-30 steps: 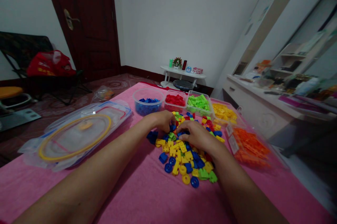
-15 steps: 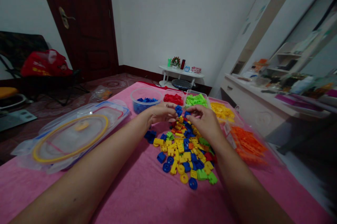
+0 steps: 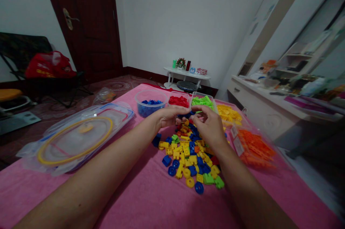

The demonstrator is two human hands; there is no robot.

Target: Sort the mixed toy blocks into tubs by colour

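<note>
Over the far end of a loose pile of building blocks (image 3: 185,153), my two hands meet. My left hand (image 3: 170,116) is closed with its fingers around dark blue building blocks (image 3: 189,114), which are partly hidden by the fingers. My right hand (image 3: 208,121) pinches at the same blue blocks from the right, thumb and fingertips together. Whether the blocks are joined cannot be made out. The pile below is mostly yellow and blue, with some green, red and orange pieces and a few round wheel-like ones.
Behind my hands stand a round tub of blue pieces (image 3: 138,107), a box of red pieces (image 3: 170,104) and a box of green ones (image 3: 214,105). Yellow pieces (image 3: 229,114) and orange pieces (image 3: 254,146) fill containers at right. Stacked plastic lids (image 3: 75,139) lie left on the pink cloth (image 3: 140,193).
My hands have come together, bringing the blue blocks that were apart up against each other. My fingers now cover more of them. The view has shifted slightly.
</note>
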